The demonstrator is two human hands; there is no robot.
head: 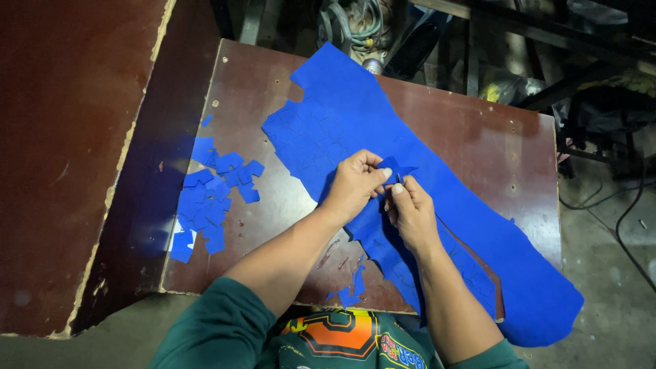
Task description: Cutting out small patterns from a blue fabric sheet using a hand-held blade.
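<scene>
A long blue sheet (342, 116) with cut outlines lies diagonally across a dark brown table (478, 143). Over its middle, my left hand (352, 184) and my right hand (410, 212) meet, both pinching one small blue cut piece (395, 166) between thumbs and fingertips. The piece is lifted slightly off the sheet. My forearms reach in from the bottom of the view, in green sleeves.
A pile of several small blue cut pieces (208, 198) lies at the table's left side. A few blue scraps (352, 290) sit near the front edge. A larger reddish-brown board (68, 137) stands to the left. Cables and dark metal frames lie beyond the table on the right.
</scene>
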